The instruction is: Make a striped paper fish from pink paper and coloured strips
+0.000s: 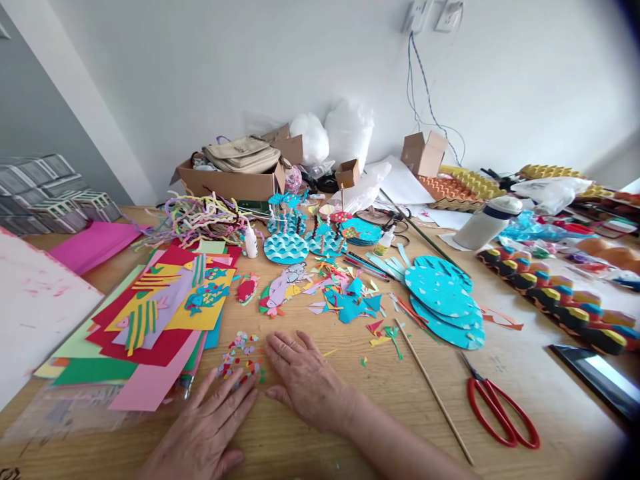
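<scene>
My left hand [216, 419] lies flat on the wooden table with its fingers stretched forward. Its fingertips reach the near edge of a small heap of coloured paper dots [241, 353]. On the heap's right side rests my right hand [300, 373], palm down, fingers extended, holding nothing. Just beyond the dots are a red paper fish [247, 289] and a lilac paper fish [281, 291]. To the left, striped and blue paper fish [206, 298] lie on stacked coloured paper sheets [145, 347].
Paper scraps [350, 300] spread across the middle. Rightward lie blue paper ovals [445, 300], a wooden stick [434, 390] and red-handled scissors [503, 410]. White glue bottles [251, 241], pipe cleaners [200, 217] and a cardboard box [230, 180] stand farther back. A phone-like black device [595, 383] sits at right.
</scene>
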`<state>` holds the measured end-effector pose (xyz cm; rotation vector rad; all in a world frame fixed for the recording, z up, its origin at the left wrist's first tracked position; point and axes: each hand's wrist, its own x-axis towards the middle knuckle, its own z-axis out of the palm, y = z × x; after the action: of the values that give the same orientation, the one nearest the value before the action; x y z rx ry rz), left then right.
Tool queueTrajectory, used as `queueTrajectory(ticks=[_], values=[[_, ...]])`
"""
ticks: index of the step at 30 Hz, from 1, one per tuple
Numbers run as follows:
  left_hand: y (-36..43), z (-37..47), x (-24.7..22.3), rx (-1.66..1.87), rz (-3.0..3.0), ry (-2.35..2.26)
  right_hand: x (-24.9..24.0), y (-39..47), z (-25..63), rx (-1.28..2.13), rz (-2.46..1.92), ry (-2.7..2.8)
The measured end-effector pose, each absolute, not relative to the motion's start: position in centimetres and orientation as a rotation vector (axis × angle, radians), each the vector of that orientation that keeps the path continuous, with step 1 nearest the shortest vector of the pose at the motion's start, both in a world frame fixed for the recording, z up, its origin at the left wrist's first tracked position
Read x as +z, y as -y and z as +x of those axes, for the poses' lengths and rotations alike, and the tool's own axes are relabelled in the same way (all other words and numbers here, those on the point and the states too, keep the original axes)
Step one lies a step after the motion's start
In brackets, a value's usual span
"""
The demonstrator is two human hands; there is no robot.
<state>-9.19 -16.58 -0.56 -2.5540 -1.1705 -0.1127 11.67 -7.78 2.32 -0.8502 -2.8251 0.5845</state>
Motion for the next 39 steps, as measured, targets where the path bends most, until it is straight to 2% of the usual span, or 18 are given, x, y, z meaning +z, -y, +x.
queueTrajectory(ticks=[5, 9, 15, 21, 30, 39], values=[[16.5, -10.2, -0.8, -0.214, -2.456, 1.329, 2.0, 7.6, 10.5, 0.541, -0.789, 2.873], [16.7, -10.8, -0.1, -0.205, -2.395, 1.262, 2.2, 8.0, 9.9, 0.528, -0.682, 2.888], [17.5, -10.0, 0.5, -0.248, -2.499, 1.046, 1.5, 7.5, 9.0, 0.451, -0.758, 2.854], [17.7, -9.0, -0.5, -0.160, -2.590, 1.088, 2.1, 7.1, 7.9, 0.461, -0.614, 2.861], [17.0, -9.5, -0.2, -0.183, -2.434, 1.212, 2.9, 7.5, 11.8, 0.652, -0.759, 2.832], [15.3, -9.0, -1.7, -0.180, -2.539, 1.331, 2.3, 8.0, 13.1, 0.578, -0.891, 2.786]])
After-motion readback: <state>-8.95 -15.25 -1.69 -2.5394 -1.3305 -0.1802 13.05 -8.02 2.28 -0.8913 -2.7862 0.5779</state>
